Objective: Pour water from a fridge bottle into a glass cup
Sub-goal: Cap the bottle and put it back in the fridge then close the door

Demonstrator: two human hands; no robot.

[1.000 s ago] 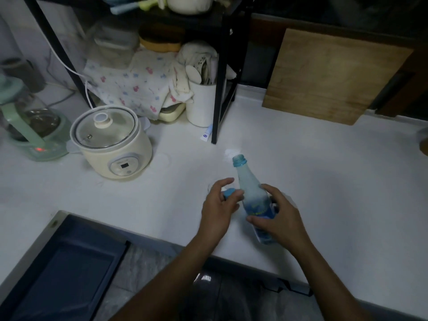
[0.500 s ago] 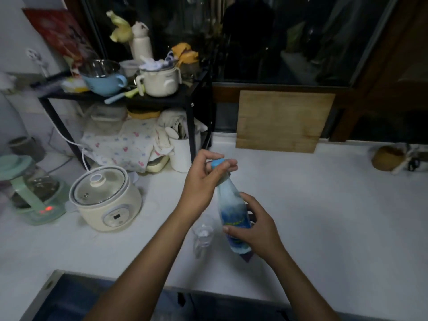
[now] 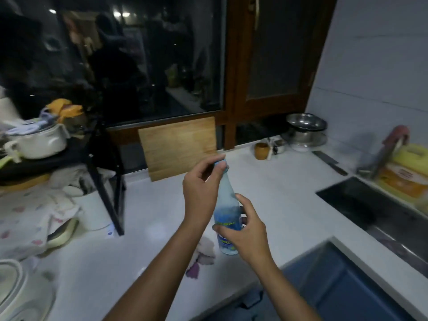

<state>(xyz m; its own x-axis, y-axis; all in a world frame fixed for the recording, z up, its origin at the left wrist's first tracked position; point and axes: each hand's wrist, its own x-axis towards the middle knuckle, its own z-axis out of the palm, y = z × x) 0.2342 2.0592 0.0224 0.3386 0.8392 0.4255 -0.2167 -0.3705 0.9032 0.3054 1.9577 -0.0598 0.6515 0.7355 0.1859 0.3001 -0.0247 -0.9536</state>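
Note:
A frosted plastic bottle (image 3: 225, 195) with a blue label stands upright just above the white counter (image 3: 278, 200). My right hand (image 3: 246, 235) is wrapped around its lower body. My left hand (image 3: 200, 193) pinches the blue cap (image 3: 221, 162) on top with its fingertips. A clear glass cup (image 3: 203, 252), blurred, stands on the counter just left of the bottle's base. My left forearm partly hides it.
A black rack (image 3: 115, 181) with pots and cloths stands at the left, and a white cooker (image 3: 9, 286) at the bottom left. A wooden board (image 3: 178, 147) leans against the window. A sink (image 3: 370, 209), knife (image 3: 328, 159), steel bowls (image 3: 305, 126) and wooden cup (image 3: 261, 150) are to the right.
My left hand went from beside the glass up to the bottle's cap and stays there. The bottle was brought upright. The view swung right, bringing the sink in.

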